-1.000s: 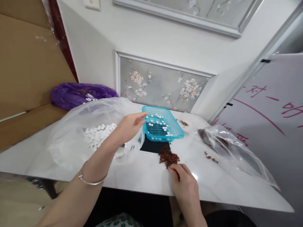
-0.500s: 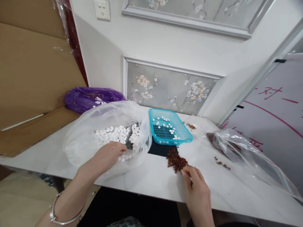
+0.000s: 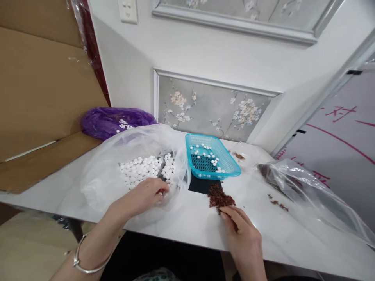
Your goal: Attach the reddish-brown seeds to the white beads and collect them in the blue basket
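Observation:
My left hand (image 3: 145, 194) reaches into a clear plastic bag (image 3: 102, 171) that lies open on the white table (image 3: 181, 218). Its fingertips are pinched among the small white beads (image 3: 140, 168) inside. My right hand (image 3: 241, 232) rests on the table with its fingers curled, the fingertips at the near edge of a pile of small reddish-brown bits (image 3: 219, 198). Whether it holds any of them I cannot make out. Just behind the pile stands a turquoise mesh basket (image 3: 231, 166) with several white beads in it.
A purple bag (image 3: 102, 121) with white beads lies at the back left beside cardboard sheets (image 3: 38, 89). A second clear bag (image 3: 304, 191) with brown bits lies at the right. A dark mat (image 3: 202, 185) shows under the basket. A whiteboard (image 3: 345, 132) with red writing leans at the right.
My left hand has drawn back from the basket and gone down into the clear bag of white beads. My right hand has stayed by the brown pile. The camera has shifted a little.

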Available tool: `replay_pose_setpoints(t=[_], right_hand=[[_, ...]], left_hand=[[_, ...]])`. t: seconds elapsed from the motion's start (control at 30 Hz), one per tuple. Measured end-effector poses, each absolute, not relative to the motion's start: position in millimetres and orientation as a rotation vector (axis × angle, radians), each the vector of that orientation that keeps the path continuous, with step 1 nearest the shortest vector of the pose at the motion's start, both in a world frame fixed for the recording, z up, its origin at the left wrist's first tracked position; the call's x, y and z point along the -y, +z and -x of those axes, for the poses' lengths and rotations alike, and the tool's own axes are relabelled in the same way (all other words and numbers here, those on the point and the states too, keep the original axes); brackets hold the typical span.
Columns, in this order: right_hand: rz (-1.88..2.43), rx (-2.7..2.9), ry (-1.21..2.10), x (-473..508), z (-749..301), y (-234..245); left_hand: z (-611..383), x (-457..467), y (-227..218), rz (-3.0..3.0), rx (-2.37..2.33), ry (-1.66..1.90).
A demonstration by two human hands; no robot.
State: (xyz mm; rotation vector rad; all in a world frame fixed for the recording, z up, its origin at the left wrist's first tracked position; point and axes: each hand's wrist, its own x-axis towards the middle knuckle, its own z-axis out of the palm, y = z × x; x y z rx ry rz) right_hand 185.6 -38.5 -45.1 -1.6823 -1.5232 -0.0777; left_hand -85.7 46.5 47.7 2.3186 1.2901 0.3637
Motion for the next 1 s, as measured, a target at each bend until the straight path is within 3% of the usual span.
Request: replay_pose_setpoints(t=[0.47, 0.63, 0.8, 1.0], right_hand=[[1.588, 1.362, 0.232, 37.9, -176.9, -34.0], [1.492, 1.312, 0.386, 39.2, -172.7, -32.6], [1.345, 1.189, 0.703, 45.5, -160.3, -13.4], [1.128, 1.087, 0.953, 51.9, -145.0, 0.3]], left_hand=[[87.4, -50.7, 52.7, -2.1, -1.407, 0.868], [79.2, -41.0, 59.5, -1.543, -1.253, 1.007], [50.4, -11.8, 60.7, -0.988, -0.799, 0.983], [11.2, 10.6, 34.9, -0.667, -0.609, 0.777]])
